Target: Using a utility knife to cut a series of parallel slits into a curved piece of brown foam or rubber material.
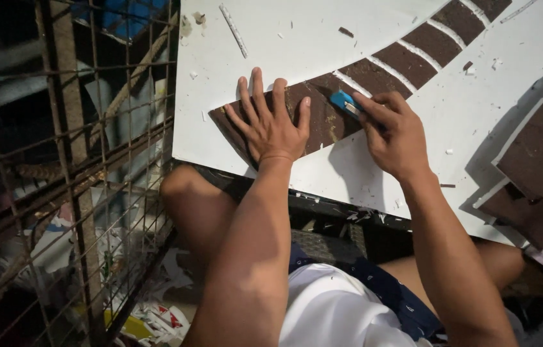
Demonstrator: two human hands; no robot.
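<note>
A large white board (284, 38) lies across my knees, with a curved row of brown cut-out patches (413, 61) running up to the right. My left hand (270, 122) presses flat, fingers spread, on the widest brown patch (326, 119) near the board's lower left. My right hand (392, 132) grips a small blue utility knife (343, 101), its tip set against the upper edge of that brown patch, just right of my left hand's fingers.
A rusty wire mesh frame (79, 167) stands at the left with clutter and paper scraps behind and below it. More brown pieces (538, 167) sit at the board's right edge. White offcuts and crumbs (233, 29) litter the board. My bare knees are under the board.
</note>
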